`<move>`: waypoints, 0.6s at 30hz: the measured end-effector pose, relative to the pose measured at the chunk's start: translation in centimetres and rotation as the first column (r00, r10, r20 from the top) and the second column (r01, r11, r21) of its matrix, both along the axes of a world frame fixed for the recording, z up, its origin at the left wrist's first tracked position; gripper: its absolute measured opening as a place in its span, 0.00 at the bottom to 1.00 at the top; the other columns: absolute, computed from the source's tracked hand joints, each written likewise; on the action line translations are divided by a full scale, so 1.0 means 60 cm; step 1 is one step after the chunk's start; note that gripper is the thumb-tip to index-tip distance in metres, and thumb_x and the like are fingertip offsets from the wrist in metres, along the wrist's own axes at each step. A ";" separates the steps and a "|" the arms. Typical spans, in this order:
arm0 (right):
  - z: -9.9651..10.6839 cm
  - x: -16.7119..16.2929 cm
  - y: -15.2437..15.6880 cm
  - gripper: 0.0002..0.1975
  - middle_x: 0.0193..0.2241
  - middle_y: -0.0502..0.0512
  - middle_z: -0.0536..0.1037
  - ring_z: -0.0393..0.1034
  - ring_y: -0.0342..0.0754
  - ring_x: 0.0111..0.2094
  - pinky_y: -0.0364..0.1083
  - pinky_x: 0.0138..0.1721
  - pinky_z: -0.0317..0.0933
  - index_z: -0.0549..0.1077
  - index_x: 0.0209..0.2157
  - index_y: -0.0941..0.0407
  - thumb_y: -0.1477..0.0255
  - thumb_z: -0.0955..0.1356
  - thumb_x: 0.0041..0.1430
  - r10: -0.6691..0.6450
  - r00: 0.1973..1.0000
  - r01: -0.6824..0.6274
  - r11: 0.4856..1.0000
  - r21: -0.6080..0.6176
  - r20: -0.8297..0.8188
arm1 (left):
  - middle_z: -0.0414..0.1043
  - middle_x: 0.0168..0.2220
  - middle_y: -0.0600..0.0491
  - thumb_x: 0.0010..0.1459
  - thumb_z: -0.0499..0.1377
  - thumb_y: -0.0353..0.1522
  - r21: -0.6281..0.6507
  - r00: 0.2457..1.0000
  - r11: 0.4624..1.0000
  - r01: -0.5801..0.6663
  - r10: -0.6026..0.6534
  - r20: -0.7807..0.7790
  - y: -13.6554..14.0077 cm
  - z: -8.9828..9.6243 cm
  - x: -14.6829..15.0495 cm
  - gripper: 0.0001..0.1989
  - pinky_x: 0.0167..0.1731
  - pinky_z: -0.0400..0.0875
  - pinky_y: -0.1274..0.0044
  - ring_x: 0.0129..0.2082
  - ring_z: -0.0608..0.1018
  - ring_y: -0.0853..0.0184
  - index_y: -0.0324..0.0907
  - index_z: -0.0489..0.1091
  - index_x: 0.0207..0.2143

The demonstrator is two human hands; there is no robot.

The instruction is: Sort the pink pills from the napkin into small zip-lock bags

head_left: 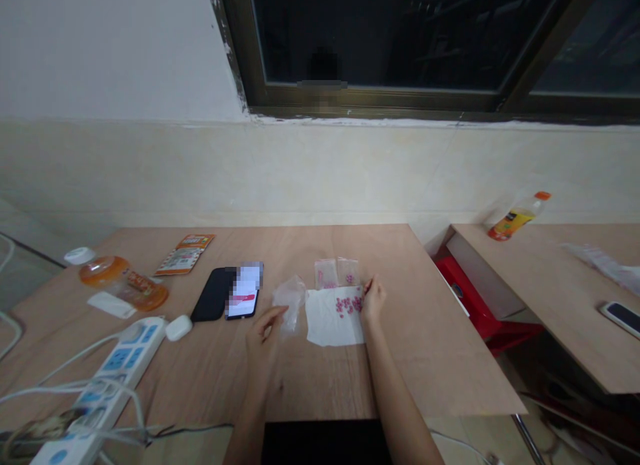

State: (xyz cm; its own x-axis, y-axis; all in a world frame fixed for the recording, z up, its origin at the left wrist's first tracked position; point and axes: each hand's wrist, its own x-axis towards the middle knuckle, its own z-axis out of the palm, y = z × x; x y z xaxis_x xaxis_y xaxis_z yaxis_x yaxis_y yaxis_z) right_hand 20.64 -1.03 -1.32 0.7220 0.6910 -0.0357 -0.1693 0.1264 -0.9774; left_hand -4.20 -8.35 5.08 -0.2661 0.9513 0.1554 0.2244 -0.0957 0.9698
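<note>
A white sheet of paper (330, 321) lies on the wooden table with a loose group of small pink beads (347, 306) on its upper right part. My left hand (264, 328) is left of the paper, thumb and forefinger closed at the edge of a clear plastic bag (290, 305). Over the paper's right edge, beside the beads, my right hand (374, 299) has its fingers curled together; whatever they pinch is too small to make out. Just behind the paper lie two small clear bags, the left bag (327, 273) and the right bag (349, 271), with pink bits inside.
Left of my hands are a lit phone (245, 291), a black case (214, 295), a white earbud case (179, 327), an orange packet (185, 255), a drink bottle (125, 281) and a power strip (125, 358) with cables. A second table (550, 285) holds another bottle (517, 218).
</note>
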 end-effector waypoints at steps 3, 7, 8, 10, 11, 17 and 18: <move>0.000 -0.003 -0.001 0.26 0.12 0.41 0.55 0.47 0.39 0.14 0.43 0.17 0.41 0.59 0.18 0.53 0.46 0.61 0.57 0.056 0.998 -0.056 0.998 -0.013 0.043 | 0.79 0.41 0.47 0.53 0.58 0.41 -0.011 0.998 1.000 0.015 -0.015 -0.058 -0.009 -0.001 0.002 0.15 0.42 0.73 0.71 0.43 0.79 0.59 0.43 0.79 0.36; -0.001 -0.006 0.001 0.28 0.13 0.41 0.53 0.46 0.39 0.15 0.43 0.18 0.42 0.57 0.17 0.53 0.45 0.61 0.56 0.103 0.990 -0.101 0.994 -0.030 0.100 | 0.76 0.48 0.45 0.56 0.58 0.43 -0.027 0.997 0.998 -0.048 0.046 -0.068 -0.023 -0.016 0.010 0.18 0.45 0.73 0.70 0.45 0.78 0.59 0.42 0.77 0.43; -0.002 -0.006 0.002 0.28 0.13 0.41 0.53 0.46 0.39 0.15 0.43 0.18 0.42 0.57 0.17 0.52 0.45 0.61 0.56 0.110 0.988 -0.107 0.994 -0.030 0.112 | 0.76 0.49 0.44 0.56 0.58 0.43 -0.044 0.996 0.997 -0.062 0.059 -0.067 -0.027 -0.020 0.012 0.19 0.43 0.74 0.71 0.43 0.78 0.60 0.42 0.77 0.44; -0.004 -0.007 0.003 0.28 0.13 0.41 0.53 0.46 0.39 0.16 0.43 0.18 0.43 0.57 0.17 0.52 0.45 0.61 0.56 0.119 0.984 -0.117 0.993 -0.025 0.130 | 0.75 0.51 0.43 0.56 0.58 0.44 -0.082 0.995 0.994 -0.076 0.070 -0.066 -0.035 -0.029 0.016 0.21 0.38 0.75 0.72 0.39 0.79 0.62 0.42 0.75 0.47; -0.005 -0.007 0.003 0.27 0.13 0.41 0.53 0.46 0.39 0.16 0.43 0.19 0.43 0.57 0.17 0.52 0.45 0.61 0.57 0.122 0.983 -0.120 0.993 -0.021 0.136 | 0.75 0.50 0.43 0.55 0.59 0.44 -0.094 0.995 0.993 -0.075 0.068 -0.068 -0.038 -0.034 0.017 0.22 0.36 0.75 0.73 0.37 0.79 0.63 0.42 0.74 0.48; -0.014 -0.008 0.007 0.26 0.14 0.42 0.54 0.47 0.40 0.16 0.43 0.19 0.43 0.56 0.18 0.52 0.48 0.60 0.59 0.098 0.984 -0.097 0.995 -0.019 0.152 | 0.77 0.45 0.43 0.53 0.59 0.43 -0.135 0.989 0.990 -0.043 0.023 -0.147 -0.057 -0.062 0.008 0.25 0.34 0.76 0.73 0.34 0.79 0.64 0.39 0.72 0.51; -0.015 -0.008 0.007 0.26 0.14 0.42 0.54 0.47 0.40 0.16 0.43 0.19 0.43 0.56 0.18 0.52 0.49 0.60 0.60 0.094 0.983 -0.092 0.996 -0.024 0.156 | 0.78 0.43 0.43 0.53 0.58 0.43 -0.148 0.984 0.988 -0.033 0.007 -0.177 -0.060 -0.064 0.005 0.25 0.33 0.76 0.73 0.33 0.79 0.63 0.39 0.72 0.51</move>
State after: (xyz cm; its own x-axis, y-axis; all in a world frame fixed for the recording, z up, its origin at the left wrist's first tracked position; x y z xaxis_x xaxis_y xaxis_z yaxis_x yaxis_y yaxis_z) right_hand 20.14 -0.61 -2.22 0.6523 0.7555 0.0608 -0.0245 0.1011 -0.9946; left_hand -3.88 -11.95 1.24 -0.2666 0.9621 0.0574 0.3927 0.0540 0.9181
